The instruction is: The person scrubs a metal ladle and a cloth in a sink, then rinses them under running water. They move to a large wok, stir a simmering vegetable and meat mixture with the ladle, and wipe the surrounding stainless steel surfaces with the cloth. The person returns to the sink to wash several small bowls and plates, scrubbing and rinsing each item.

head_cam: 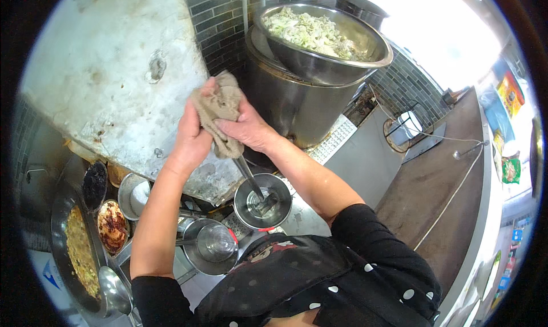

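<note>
Both of my hands are around a bunched beige cloth [220, 102]. My left hand [189, 138] grips its left side, and my right hand [248, 128] presses on it from the right with the thumb across the front. From beneath the cloth a metal utensil handle [250, 177] slants down into a steel pot [284, 196]. The utensil's end rests inside that pot; I cannot tell whether the handle's upper part is inside the cloth. A second steel pot [192, 256] stands below and to the left.
A stained pale worktop [128, 100] lies beyond my left hand. A steel bowl [368, 68] of chopped cabbage [304, 31] tilts on a tall stockpot [295, 108]. At left are a wok [60, 237] with yellow food, a ladle [113, 288] and several seasoning containers [112, 228].
</note>
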`<state>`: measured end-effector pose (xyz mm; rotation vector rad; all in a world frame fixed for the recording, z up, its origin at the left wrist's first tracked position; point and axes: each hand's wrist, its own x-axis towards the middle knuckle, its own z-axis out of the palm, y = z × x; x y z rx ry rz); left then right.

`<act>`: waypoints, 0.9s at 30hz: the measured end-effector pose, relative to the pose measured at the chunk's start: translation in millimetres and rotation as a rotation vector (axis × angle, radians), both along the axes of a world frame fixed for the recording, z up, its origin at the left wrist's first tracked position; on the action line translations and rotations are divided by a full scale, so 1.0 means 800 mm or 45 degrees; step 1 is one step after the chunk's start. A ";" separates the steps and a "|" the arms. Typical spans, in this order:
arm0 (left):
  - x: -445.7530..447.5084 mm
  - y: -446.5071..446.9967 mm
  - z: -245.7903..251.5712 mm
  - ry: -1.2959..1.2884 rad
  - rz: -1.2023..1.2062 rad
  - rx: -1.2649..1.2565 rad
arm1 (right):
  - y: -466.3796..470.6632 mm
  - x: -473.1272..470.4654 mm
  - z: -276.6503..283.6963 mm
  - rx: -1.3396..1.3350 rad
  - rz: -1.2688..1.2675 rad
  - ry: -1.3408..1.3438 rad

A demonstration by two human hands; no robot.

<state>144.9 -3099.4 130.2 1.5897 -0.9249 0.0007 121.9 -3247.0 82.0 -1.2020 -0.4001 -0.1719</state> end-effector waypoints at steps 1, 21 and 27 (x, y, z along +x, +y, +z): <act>-0.003 0.000 0.000 0.129 -0.040 -0.090 | 0.000 0.005 0.000 0.018 0.072 -0.022; -0.043 0.094 -0.027 -0.620 0.999 0.672 | 0.012 -0.072 -0.387 -1.220 -0.237 0.744; -0.049 0.157 -0.063 -0.351 1.432 0.516 | -0.033 -0.114 -0.415 -1.090 -0.130 0.749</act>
